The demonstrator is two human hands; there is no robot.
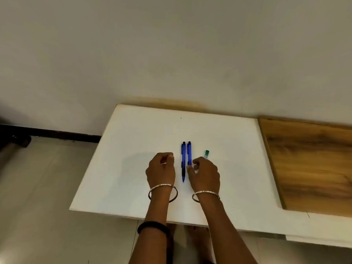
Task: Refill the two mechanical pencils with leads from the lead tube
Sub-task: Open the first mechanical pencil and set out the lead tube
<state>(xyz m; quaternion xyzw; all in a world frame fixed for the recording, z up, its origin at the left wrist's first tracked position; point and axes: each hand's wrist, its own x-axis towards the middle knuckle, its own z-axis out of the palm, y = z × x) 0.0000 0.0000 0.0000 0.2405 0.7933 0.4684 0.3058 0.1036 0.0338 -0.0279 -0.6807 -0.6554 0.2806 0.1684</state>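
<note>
Left pencil (183,161) and right pencil (189,153) mid-tabletop (133,149), lead tube (206,153) beside. Left hand (161,168) curled, empty. Right hand (204,173) thumb at right pencil, grip unclear.

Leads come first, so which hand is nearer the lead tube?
Right. The right hand sits just before the lead tube; the left hand lies beyond both pencils.

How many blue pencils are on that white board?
2. The left pencil lies beside the left hand; the right pencil alongside, lower part hidden by the right hand.

paired blue pencils (183,161), lead tube (206,154) beside
</note>
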